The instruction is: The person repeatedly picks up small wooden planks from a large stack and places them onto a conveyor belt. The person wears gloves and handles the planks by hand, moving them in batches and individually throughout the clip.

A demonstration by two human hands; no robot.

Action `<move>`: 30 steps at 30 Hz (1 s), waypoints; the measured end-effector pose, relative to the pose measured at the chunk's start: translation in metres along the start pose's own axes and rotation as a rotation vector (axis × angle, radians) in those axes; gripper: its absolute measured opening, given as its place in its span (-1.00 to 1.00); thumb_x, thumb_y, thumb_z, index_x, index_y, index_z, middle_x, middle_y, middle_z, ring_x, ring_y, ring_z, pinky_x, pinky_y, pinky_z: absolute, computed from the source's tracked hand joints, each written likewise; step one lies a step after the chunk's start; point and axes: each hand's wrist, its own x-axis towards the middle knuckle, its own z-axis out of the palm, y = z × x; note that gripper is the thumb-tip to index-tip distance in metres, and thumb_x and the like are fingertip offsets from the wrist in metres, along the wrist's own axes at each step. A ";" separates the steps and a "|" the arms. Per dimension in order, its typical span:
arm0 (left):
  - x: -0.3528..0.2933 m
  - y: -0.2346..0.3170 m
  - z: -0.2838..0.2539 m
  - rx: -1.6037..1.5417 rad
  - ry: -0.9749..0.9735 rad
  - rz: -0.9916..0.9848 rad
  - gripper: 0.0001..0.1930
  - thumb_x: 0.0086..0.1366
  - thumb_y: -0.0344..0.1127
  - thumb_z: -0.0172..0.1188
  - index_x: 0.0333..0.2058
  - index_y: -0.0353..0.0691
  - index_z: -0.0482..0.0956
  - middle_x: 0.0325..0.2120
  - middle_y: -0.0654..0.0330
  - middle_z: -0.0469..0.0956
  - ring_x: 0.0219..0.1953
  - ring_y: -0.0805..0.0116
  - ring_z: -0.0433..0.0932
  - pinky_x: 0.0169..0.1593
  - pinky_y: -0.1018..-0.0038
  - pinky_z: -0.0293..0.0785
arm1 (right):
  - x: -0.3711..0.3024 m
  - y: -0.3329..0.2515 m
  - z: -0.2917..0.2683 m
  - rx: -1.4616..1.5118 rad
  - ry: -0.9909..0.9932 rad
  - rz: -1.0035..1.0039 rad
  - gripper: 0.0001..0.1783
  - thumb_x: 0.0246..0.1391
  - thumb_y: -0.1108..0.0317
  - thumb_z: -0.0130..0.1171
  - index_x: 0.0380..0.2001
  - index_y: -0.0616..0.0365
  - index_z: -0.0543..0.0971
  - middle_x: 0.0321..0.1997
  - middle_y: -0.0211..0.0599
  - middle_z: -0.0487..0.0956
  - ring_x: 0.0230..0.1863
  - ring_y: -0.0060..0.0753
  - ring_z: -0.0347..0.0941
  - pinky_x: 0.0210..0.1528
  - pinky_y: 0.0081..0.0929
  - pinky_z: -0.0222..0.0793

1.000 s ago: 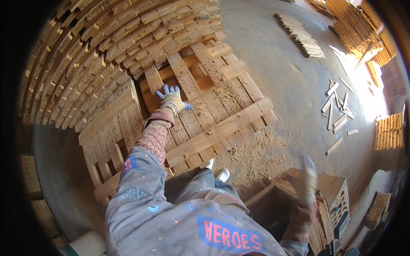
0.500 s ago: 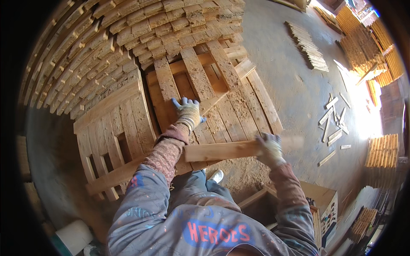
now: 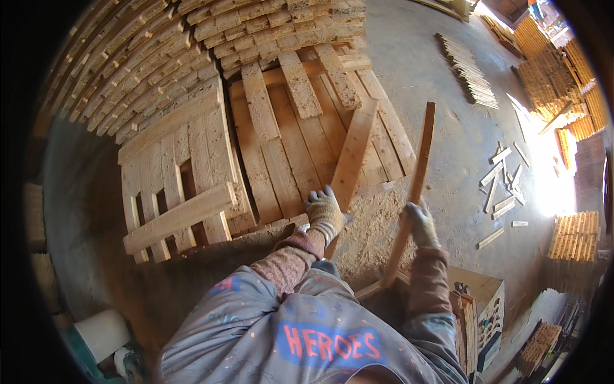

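Observation:
Both my hands wear knit work gloves with bluish coated fingers. My left hand (image 3: 325,214) is closed round the near part of a flat wooden plank (image 3: 354,157), which slants away over the near right part of a pallet (image 3: 281,169). In my right hand (image 3: 421,225) is a second wooden plank (image 3: 419,169), held on edge to the right of the pallet, its near end reaching down toward an open wooden box (image 3: 377,289). Short sawdust-covered boards (image 3: 300,83) lie on the far part of the pallet.
A slatted wooden panel (image 3: 182,144) with a loose plank (image 3: 179,221) across it lies at left. Tall stacks of boards (image 3: 141,70) rise behind. Sawdust (image 3: 371,224) covers the floor near my feet. Scattered offcuts (image 3: 505,182) and a row of slats (image 3: 467,70) lie at right.
My right hand's plank has swung from crosswise to pointing away from me. My left hand has moved nearer and right, from spread fingers to a grip on the other plank, which has turned lengthwise.

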 end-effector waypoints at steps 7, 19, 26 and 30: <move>-0.074 -0.034 0.021 -0.793 -0.342 0.457 0.24 0.07 0.38 0.38 0.50 -0.22 -0.03 0.17 -0.25 0.51 0.21 -0.11 0.51 0.28 0.23 0.40 | -0.002 0.076 0.093 0.785 -0.350 0.329 -0.37 0.23 -0.14 0.26 0.11 0.17 0.54 -0.15 -0.32 0.64 -0.12 -0.33 0.56 0.02 -0.39 0.51; -0.104 -0.341 -0.156 0.167 0.194 0.281 0.30 -0.13 0.35 0.54 0.50 0.09 0.00 0.34 -0.20 0.22 0.39 -0.21 0.18 0.38 -0.21 0.05 | -0.091 0.006 0.111 0.126 -0.043 -0.121 -0.29 -0.08 0.21 0.52 0.14 0.15 0.48 -0.14 -0.40 0.61 -0.21 -0.43 0.55 -0.17 -0.45 0.52; -0.094 -0.531 -0.149 0.231 -0.044 0.291 0.21 0.08 0.27 0.44 0.53 0.42 -0.23 0.31 -0.09 0.27 0.29 -0.24 0.32 0.35 -0.26 0.15 | -0.143 -0.026 0.237 -0.187 -0.097 -0.095 -0.13 -0.18 0.29 0.54 0.25 0.11 0.41 -0.13 -0.46 0.58 -0.21 -0.49 0.52 -0.19 -0.47 0.51; -0.047 -0.529 -0.253 0.376 0.214 0.424 0.12 0.15 0.16 0.43 0.53 0.39 -0.15 0.25 -0.02 0.34 0.28 -0.11 0.34 0.32 -0.27 0.18 | -0.186 -0.032 0.312 -0.209 0.016 -0.076 -0.07 -0.22 0.33 0.55 0.28 0.12 0.37 -0.07 -0.40 0.57 -0.14 -0.41 0.54 -0.13 -0.43 0.53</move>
